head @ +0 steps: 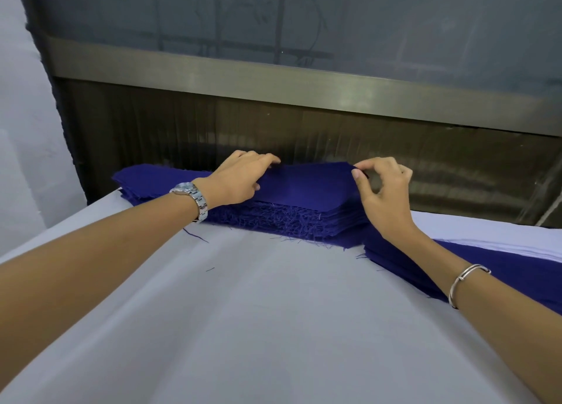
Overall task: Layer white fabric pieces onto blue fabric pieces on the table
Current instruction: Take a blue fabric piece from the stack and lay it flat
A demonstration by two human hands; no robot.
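I see my left hand (pixel 240 178) with fingers curled over the top blue piece (pixel 307 181) at its left end | right hand (pixel 386 196) pinches its right corner | piece lies atop the frayed blue stack (pixel 289 219) | stack sits on the white-covered surface (pixel 258 297), far side

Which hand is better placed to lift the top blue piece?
Right, probably: the right hand pinches a corner of the top blue piece between thumb and finger, while the left hand lies over the other end, its grip unclear.
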